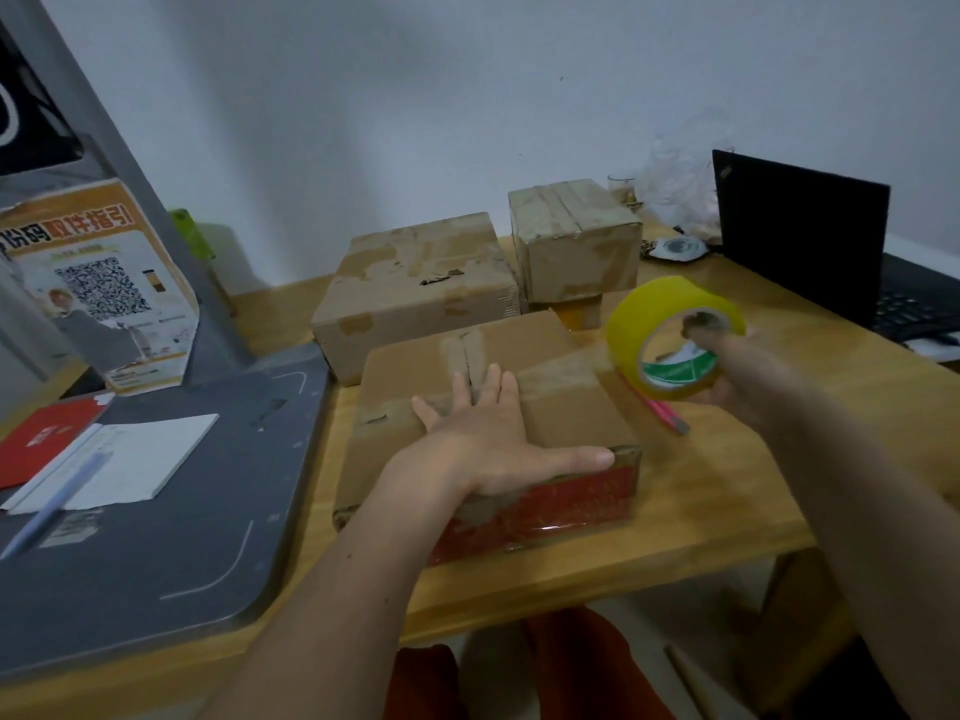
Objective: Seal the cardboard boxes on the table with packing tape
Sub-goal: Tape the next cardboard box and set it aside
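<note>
Three cardboard boxes are seen — nearest box [488,423] at frame centre is pressed flat under the spread left hand [483,433]. Tape roll [672,337] is gripped by the right hand [727,366], centre right — taping not begun; tape end likely must be freed.

A small home office or parcel-packing corner against a plain white wall. A wooden table [701,501] holds three worn cardboard boxes [415,288], an open black laptop [800,236] and a plastic bag [680,184]. At left, a grey mat [156,537] carries a notepad [135,459], pen [52,506], and a QR-code parcel pickup sign [104,288].
</note>
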The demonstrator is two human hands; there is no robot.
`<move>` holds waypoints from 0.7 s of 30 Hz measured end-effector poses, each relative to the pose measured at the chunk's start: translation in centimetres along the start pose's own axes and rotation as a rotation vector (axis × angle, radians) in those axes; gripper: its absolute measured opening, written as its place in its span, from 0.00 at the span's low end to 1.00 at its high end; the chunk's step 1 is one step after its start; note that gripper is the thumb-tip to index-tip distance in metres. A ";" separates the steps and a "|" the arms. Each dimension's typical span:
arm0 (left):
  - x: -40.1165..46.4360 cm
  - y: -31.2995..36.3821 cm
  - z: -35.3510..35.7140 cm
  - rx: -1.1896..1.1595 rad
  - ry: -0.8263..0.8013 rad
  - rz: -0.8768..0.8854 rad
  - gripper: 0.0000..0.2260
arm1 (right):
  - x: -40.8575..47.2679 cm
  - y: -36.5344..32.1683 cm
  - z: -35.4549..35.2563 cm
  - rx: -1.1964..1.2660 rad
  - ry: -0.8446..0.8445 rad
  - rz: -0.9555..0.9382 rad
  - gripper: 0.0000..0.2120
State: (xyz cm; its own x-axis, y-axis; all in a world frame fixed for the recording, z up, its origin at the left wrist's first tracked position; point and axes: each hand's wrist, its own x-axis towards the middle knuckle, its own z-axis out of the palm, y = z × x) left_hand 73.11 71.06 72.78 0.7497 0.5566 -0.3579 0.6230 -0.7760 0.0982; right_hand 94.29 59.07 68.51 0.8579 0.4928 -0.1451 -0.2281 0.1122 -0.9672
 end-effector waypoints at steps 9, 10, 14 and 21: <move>0.6 1.6 -0.5 -0.011 0.018 0.025 0.56 | -0.1 2.8 -0.1 0.009 0.076 0.082 0.19; 0.8 2.1 -0.2 0.005 0.049 0.067 0.58 | -0.2 3.0 0.1 0.003 0.058 0.079 0.17; 1.7 2.7 0.8 0.008 0.142 0.250 0.53 | -0.5 3.1 0.7 -0.041 0.057 0.077 0.16; 1.4 2.1 1.0 0.016 0.169 0.389 0.41 | -0.8 3.0 1.0 -0.100 0.117 0.081 0.16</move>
State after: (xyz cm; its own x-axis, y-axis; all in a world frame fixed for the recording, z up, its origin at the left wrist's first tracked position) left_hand 75.31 69.91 71.57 0.9551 0.2612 -0.1401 0.2841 -0.9415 0.1810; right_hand 92.43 59.87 65.96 0.8877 0.3919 -0.2416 -0.2571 -0.0134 -0.9663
